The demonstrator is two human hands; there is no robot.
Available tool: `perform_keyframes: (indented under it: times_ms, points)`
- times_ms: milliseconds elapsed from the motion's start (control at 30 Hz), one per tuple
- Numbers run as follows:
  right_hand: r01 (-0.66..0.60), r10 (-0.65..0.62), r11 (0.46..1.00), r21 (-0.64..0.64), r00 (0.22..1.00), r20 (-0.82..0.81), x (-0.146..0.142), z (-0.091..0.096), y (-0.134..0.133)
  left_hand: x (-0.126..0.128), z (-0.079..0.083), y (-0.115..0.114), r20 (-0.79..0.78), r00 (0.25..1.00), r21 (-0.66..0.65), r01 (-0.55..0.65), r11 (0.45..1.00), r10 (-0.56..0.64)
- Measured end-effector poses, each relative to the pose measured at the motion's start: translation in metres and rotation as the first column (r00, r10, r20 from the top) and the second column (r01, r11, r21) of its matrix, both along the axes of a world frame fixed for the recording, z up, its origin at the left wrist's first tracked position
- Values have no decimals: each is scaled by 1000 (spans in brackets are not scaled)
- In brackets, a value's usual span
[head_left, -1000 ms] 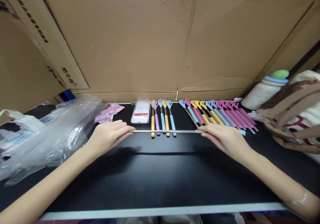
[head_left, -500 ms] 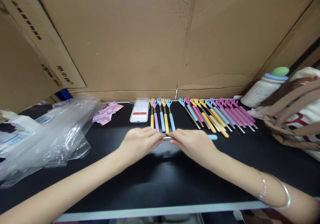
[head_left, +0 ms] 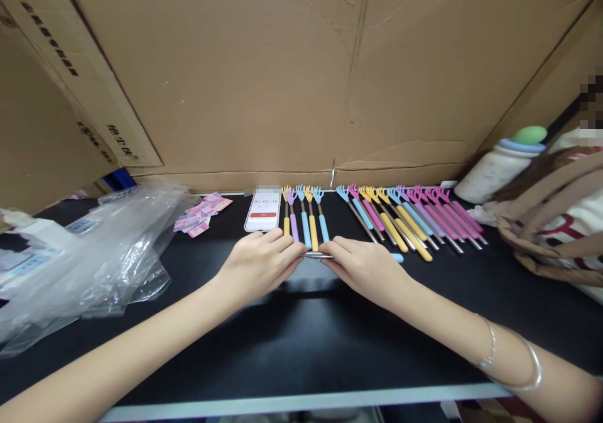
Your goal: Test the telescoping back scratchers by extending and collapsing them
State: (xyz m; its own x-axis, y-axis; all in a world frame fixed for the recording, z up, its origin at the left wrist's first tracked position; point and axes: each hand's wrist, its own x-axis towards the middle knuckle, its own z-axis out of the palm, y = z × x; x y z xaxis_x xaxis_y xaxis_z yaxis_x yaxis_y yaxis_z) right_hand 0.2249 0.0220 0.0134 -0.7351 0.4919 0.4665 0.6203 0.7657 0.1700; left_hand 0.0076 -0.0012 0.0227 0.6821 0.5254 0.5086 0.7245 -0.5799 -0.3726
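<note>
Between my two hands runs the metal rod of a back scratcher [head_left: 316, 255], held level above the table. My left hand [head_left: 264, 259] is closed round its left part, and the head is hidden there. With closed fingers, my right hand [head_left: 366, 267] grips it farther right; a light-blue handle end pokes out beyond that hand. Just past my fingers lies a small row of back scratchers [head_left: 305, 225] in yellow, purple and blue. A larger row of back scratchers [head_left: 409, 219], with some pink ones, lies slanted to the right.
A phone [head_left: 262, 212] showing a timer lies left of the small row, beside scattered pink-purple cards [head_left: 201, 214]. Clear plastic bags [head_left: 108, 259] cover the left side. A bottle [head_left: 494, 168] and a brown-and-white bag [head_left: 551, 222] stand right. Cardboard [head_left: 245, 77] walls off the back.
My hands have moved slightly apart, and more of the metal rod shows between them. Both hands have risen a little in the view.
</note>
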Motion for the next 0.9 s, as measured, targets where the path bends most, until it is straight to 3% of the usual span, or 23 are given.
perform_keyframes:
  times_ms: [233, 400, 600, 900]
  points:
    - [62, -69, 987, 147, 996, 48, 11, 4, 6, -23, 4, 5, -49, 997, 60, -58, 997, 61]
    - [109, -115, 989, 103, 992, 49, 25, -2, 14, -36, -3, 9, -38, 998, 63, -55, 996, 58]
    - [44, -45, 999, 32, 998, 42, 27, -12, 16, -35, -9, 11, -43, 999, 73, 29, 997, -26]
    - [40, -40, 995, 93, 999, -9, 25, -12, 8, -28, -16, 7, 48, 997, 44, 51, 998, -53]
